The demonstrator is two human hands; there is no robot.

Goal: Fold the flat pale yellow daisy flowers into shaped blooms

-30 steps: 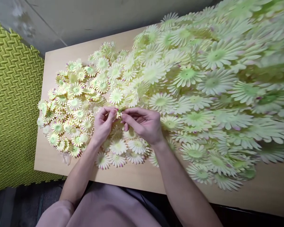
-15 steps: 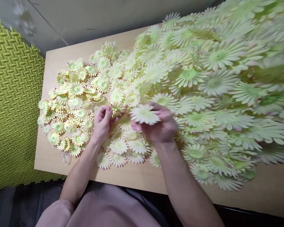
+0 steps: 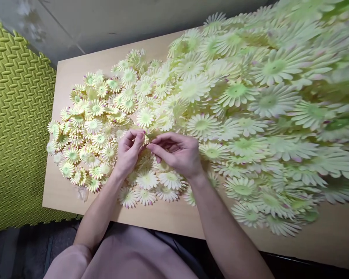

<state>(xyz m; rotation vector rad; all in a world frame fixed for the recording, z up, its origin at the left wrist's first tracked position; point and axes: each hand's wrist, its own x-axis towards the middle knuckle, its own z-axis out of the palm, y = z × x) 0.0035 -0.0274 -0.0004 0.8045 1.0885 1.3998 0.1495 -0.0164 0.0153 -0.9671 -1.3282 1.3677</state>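
Observation:
My left hand [image 3: 129,151] is closed in a pinch on a small artificial flower [image 3: 146,138], a pale yellow petal layer with pinkish tips, mostly hidden by the fingers. From the right, my right hand [image 3: 177,153] meets it, thumb and fingertips pinched together at the flower's edge. Whatever lies between those fingertips is too small to make out. Below the hands lie a few loose white-cream flower heads [image 3: 147,179]. Left of my left hand spreads a heap of smaller yellowish flower heads [image 3: 93,126].
A big pile of larger pale green-white flower heads [image 3: 241,147] covers the right of the wooden table [image 3: 168,217]. A yellow-green textured foam mat [image 3: 17,128] stands at the left edge. Behind is a grey wall [image 3: 119,23]. A bit of clear plastic [image 3: 82,193] lies near the front left.
My right hand has moved left to my left hand and no longer holds the white flower head it had. My left hand keeps its pinch, shifted slightly right.

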